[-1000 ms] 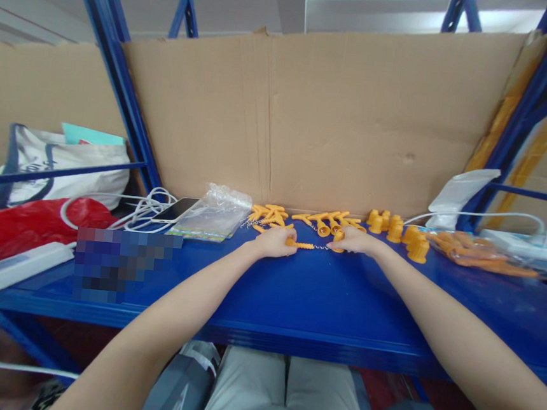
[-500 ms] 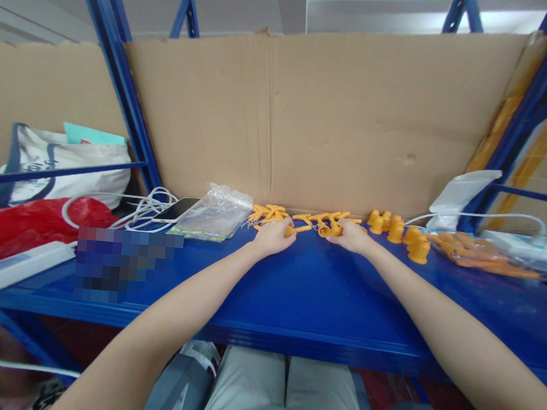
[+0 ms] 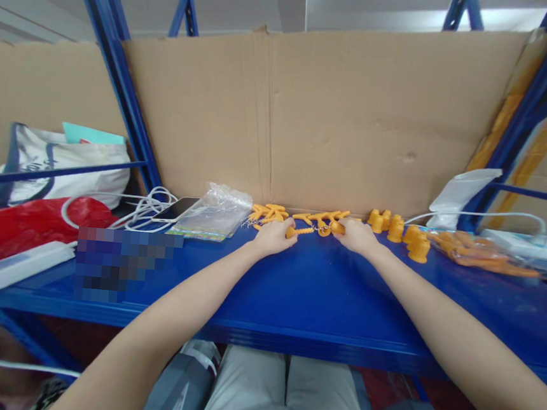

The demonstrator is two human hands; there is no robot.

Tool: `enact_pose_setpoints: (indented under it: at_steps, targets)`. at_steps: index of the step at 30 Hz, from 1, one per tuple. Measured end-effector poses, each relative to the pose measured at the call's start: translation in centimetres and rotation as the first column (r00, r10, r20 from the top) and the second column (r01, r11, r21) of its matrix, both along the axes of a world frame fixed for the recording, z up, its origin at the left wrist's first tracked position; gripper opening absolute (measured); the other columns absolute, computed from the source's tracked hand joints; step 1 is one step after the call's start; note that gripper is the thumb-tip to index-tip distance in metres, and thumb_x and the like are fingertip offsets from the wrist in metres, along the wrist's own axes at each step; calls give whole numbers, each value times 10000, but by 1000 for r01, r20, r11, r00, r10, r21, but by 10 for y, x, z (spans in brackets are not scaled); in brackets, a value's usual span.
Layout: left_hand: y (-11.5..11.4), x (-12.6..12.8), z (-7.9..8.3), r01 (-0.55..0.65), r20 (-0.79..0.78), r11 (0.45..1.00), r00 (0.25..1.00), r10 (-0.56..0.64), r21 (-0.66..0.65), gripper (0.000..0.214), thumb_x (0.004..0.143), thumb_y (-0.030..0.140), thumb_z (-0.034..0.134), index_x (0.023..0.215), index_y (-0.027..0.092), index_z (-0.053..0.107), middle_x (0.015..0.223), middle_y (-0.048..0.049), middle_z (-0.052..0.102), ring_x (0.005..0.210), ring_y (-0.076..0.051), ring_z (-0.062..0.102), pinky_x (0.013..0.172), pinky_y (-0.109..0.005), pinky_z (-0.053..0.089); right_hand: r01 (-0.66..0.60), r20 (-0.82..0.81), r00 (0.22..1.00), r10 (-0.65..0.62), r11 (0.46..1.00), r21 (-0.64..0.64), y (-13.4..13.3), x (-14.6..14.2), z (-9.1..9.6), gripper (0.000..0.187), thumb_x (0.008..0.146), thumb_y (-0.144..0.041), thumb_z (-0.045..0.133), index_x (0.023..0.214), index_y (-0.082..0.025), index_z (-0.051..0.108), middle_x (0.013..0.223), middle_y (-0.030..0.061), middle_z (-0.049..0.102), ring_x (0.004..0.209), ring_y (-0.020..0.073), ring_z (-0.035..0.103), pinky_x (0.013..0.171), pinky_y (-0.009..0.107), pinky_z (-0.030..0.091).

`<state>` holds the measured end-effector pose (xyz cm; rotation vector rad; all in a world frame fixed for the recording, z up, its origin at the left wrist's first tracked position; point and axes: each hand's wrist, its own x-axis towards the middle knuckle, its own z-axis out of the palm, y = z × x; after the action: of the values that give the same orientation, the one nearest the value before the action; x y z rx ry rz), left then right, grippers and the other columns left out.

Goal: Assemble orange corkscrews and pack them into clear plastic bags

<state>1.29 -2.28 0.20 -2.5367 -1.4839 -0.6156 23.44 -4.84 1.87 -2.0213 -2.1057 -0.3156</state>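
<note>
My left hand [image 3: 274, 235] is closed round one end of a ribbed orange plastic rod [image 3: 301, 231] that lies on the blue shelf [image 3: 323, 298]. My right hand [image 3: 354, 234] is closed on a small orange piece [image 3: 335, 227] at the rod's other side, near a short metal chain. Just behind my hands lie several orange Y-shaped parts [image 3: 267, 213] in a row along the cardboard wall. A cluster of orange cone-shaped caps [image 3: 398, 232] stands to the right of my right hand.
A clear plastic bag [image 3: 216, 214], a phone [image 3: 176, 208] and white cables [image 3: 141, 209] lie at the left. A bag of orange parts [image 3: 480, 254] and a white power strip [image 3: 526, 245] sit at the right. A red bag [image 3: 23, 224] and blue uprights [image 3: 117, 76] flank the shelf.
Both hands have moved away from me with the rod, toward the row of Y-shaped parts by the cardboard. My right hand has drawn closer to the left.
</note>
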Motion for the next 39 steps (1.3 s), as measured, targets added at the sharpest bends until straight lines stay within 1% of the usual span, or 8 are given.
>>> enact_pose_setpoints:
  at_steps: [6, 14, 16, 19, 24, 29, 33, 39]
  targets:
    - [-3, 1, 1, -7, -52, 1000, 999, 7, -10, 318, 834, 349, 533, 1097, 183, 601, 935, -93, 685, 910, -265, 657, 789, -360, 507, -74, 37, 997, 74, 997, 4, -3, -3, 0, 323, 867, -211, 505, 1156, -195, 647, 1220, 145, 629, 1113, 321, 592, 901, 454, 430]
    - [-1, 1, 1, 0, -35, 1000, 999, 0, 3, 309, 836, 363, 537, 1079, 187, 610, 898, -80, 696, 891, -257, 658, 788, -351, 500, -5, 47, 999, 1, 997, 75, -3, 3, 0, 445, 835, -79, 439, 1232, -173, 619, 1222, 172, 610, 1105, 317, 586, 898, 462, 406]
    - [-1, 1, 1, 2, -29, 1000, 1000, -2, 5, 311, 831, 362, 540, 1078, 188, 613, 904, -78, 698, 894, -256, 655, 792, -351, 498, -55, 40, 998, 52, 996, 70, -3, 2, -1, 473, 844, -88, 434, 1277, -186, 595, 1245, 163, 596, 1105, 312, 585, 904, 444, 410]
    - [-1, 1, 0, 22, -20, 1000, 1000, -22, 3, 310, 826, 356, 542, 1079, 193, 614, 885, -67, 698, 872, -248, 655, 788, -347, 496, -237, 18, 972, 236, 969, 65, -1, -2, -3, 470, 865, -114, 443, 1305, -207, 578, 1250, 138, 595, 1112, 287, 578, 914, 403, 423]
    - [-2, -1, 0, 53, 9, 998, 999, -53, 17, 308, 821, 349, 550, 1077, 191, 615, 848, -53, 700, 836, -233, 659, 750, -323, 494, -482, -74, 867, 493, 867, 126, 8, -4, -13, 478, 883, -173, 482, 1359, -187, 522, 1217, 131, 612, 1095, 254, 586, 936, 398, 444]
    - [-4, 0, 3, 46, 21, 999, 999, -46, 30, 323, 834, 337, 540, 1114, 191, 610, 853, -51, 711, 831, -230, 669, 762, -325, 494, -514, -246, 797, 552, 833, 204, 18, 4, -18, 591, 798, -177, 602, 1377, -190, 483, 1328, 136, 552, 1227, 271, 516, 1039, 463, 384]
    - [-5, 0, 5, -5, 9, 999, 1000, 5, 51, 331, 835, 343, 540, 1124, 198, 610, 926, -64, 714, 888, -248, 672, 781, -332, 497, -507, -525, 694, 493, 852, 130, 25, 12, -17, 677, 724, -130, 659, 1362, -194, 443, 1330, 136, 543, 1152, 239, 579, 973, 437, 460]
    - [-3, -3, 7, -20, 56, 997, 998, 15, 80, 295, 828, 337, 549, 1078, 196, 613, 883, -54, 713, 860, -234, 677, 758, -308, 501, -466, -893, 372, 255, 883, 58, 21, 14, -11, 264, 845, -204, 629, 1086, -163, 529, 1011, 91, 691, 857, 154, 696, 843, 337, 544]
